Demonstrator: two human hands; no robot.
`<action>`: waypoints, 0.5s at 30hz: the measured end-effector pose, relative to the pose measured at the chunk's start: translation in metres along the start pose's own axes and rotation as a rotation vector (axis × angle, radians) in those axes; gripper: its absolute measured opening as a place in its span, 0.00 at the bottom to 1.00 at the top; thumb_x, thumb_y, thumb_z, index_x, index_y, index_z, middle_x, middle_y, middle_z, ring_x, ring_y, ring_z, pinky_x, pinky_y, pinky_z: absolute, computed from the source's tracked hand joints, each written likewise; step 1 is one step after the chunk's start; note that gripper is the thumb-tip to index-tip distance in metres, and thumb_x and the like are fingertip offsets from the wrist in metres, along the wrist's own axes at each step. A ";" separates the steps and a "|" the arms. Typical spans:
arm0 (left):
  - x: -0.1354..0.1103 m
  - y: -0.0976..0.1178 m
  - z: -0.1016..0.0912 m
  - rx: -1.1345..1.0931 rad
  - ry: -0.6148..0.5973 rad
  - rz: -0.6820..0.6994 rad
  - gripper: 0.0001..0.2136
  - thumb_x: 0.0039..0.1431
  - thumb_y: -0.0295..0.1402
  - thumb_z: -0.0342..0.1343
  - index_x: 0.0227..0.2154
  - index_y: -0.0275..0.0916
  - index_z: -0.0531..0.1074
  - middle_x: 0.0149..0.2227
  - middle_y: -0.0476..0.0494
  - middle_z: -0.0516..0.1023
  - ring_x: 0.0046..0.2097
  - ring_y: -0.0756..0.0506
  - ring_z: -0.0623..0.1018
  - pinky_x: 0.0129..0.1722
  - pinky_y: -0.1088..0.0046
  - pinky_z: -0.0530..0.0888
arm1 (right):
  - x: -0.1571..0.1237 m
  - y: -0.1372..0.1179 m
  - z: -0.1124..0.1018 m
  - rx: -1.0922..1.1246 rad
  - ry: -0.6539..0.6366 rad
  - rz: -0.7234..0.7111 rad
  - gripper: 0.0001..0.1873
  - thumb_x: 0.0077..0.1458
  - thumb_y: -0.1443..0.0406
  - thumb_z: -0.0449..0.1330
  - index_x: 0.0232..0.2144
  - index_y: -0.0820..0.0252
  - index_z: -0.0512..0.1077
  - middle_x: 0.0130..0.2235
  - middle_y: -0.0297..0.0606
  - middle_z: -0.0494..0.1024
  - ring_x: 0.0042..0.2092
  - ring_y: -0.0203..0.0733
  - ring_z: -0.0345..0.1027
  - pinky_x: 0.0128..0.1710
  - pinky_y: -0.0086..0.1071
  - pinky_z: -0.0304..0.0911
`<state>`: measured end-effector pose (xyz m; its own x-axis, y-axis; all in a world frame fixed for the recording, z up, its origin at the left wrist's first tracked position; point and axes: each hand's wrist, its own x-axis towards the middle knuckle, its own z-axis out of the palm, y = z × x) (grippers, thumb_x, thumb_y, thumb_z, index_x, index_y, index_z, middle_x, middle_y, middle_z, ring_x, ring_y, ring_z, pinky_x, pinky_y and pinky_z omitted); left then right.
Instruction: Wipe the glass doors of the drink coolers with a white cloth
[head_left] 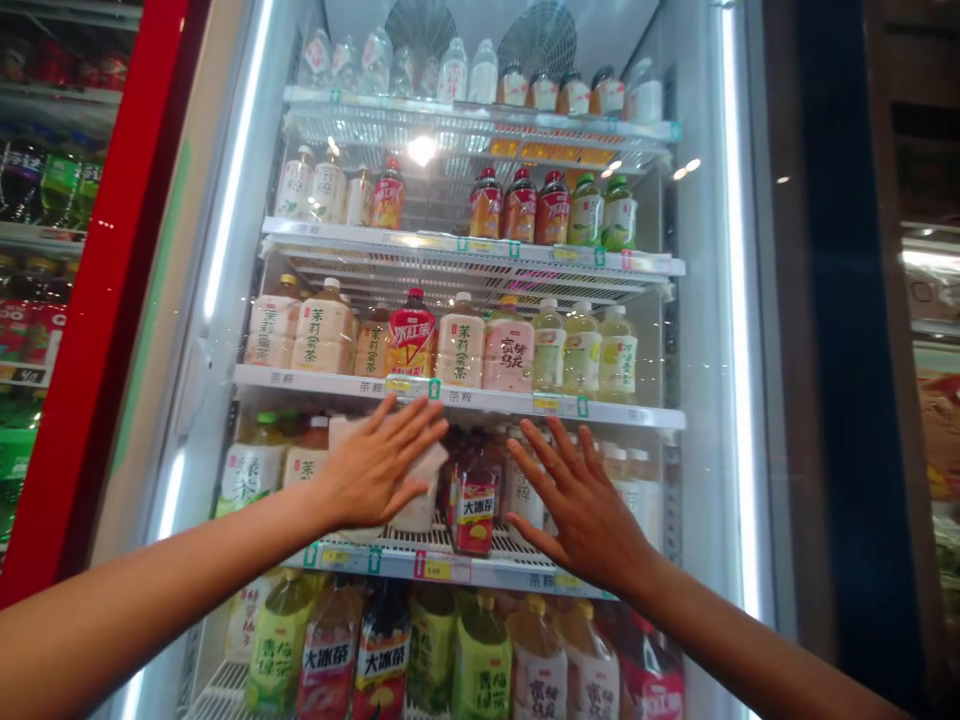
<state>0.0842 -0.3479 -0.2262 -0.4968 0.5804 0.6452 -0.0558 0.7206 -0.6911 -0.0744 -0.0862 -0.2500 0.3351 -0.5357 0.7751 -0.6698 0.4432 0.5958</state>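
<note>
My left hand [371,470] lies flat with fingers stretched out, pressing a white cloth [421,492] against the glass door [697,330] of a drinks fridge. My right hand [581,510] rests open beside it, fingers spread, palm toward the glass and nothing in it. Behind the glass between the hands stands a dark red bottle [475,510] on the fourth shelf [442,568].
The fridge holds several wire shelves of tea and juice bottles, with large bottles [382,660] on the lowest visible shelf. A red-framed cooler [90,300] with more drinks stands at the left. Dark shelving [930,330] lies to the right.
</note>
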 end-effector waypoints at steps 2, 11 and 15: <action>0.033 -0.015 -0.001 -0.057 0.120 -0.193 0.40 0.68 0.45 0.48 0.73 0.35 0.34 0.76 0.35 0.36 0.77 0.37 0.37 0.74 0.43 0.41 | 0.034 -0.009 -0.004 0.093 0.049 -0.121 0.46 0.66 0.56 0.56 0.75 0.61 0.36 0.77 0.42 0.38 0.77 0.55 0.31 0.73 0.59 0.44; 0.064 -0.044 -0.004 -0.465 0.443 -0.296 0.32 0.70 0.37 0.36 0.74 0.41 0.37 0.76 0.37 0.46 0.76 0.42 0.48 0.73 0.52 0.58 | 0.148 -0.014 0.023 0.303 0.031 -0.404 0.54 0.65 0.42 0.52 0.74 0.66 0.28 0.76 0.49 0.37 0.77 0.50 0.22 0.74 0.58 0.37; 0.048 -0.056 -0.014 -0.476 0.464 -0.315 0.31 0.72 0.42 0.36 0.74 0.41 0.39 0.75 0.37 0.48 0.75 0.43 0.54 0.71 0.56 0.63 | 0.161 -0.015 0.022 0.293 0.004 -0.470 0.51 0.65 0.42 0.52 0.74 0.67 0.36 0.76 0.50 0.38 0.77 0.48 0.21 0.74 0.56 0.36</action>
<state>0.0752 -0.3547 -0.1520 -0.0956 0.3437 0.9342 0.2990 0.9051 -0.3024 -0.0255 -0.1947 -0.1388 0.6444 -0.6244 0.4414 -0.6041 -0.0618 0.7945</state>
